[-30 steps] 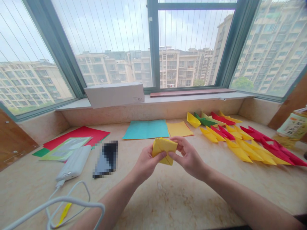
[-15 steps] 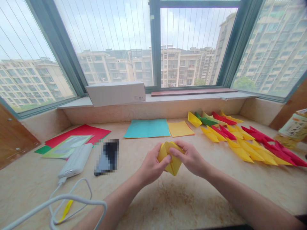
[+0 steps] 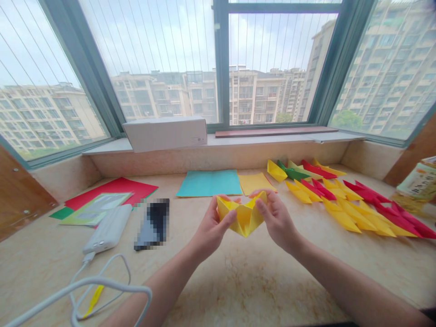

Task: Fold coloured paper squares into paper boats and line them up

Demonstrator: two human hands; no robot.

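Between my two hands, above the middle of the counter, is a piece of folded yellow paper [image 3: 244, 220], its layers pulled apart into a hollow W shape. My left hand [image 3: 218, 222] pinches its left corner, thumb on the near face and fingers behind. On the other corner my right hand [image 3: 274, 218] has the same grip, thumb in front. Most fingertips are hidden behind the paper. Just beyond the hands lie an orange-yellow sheet [image 3: 254, 180] and a blue sheet [image 3: 209, 182].
Rows of folded paper boats, among them a yellow boat [image 3: 276, 170] and a green boat [image 3: 293, 170], stand at right beside a bottle [image 3: 418, 181]. At left lie red paper [image 3: 112, 190], a white power bank [image 3: 108, 229] with a cable [image 3: 112, 284], and a pixelated dark object [image 3: 153, 225]. A white box [image 3: 165, 134] sits on the sill.
The yellow paper was a flat diamond with both thumbs at its centre. My hands have moved apart, and the paper has spread open into a wider, hollow shape.
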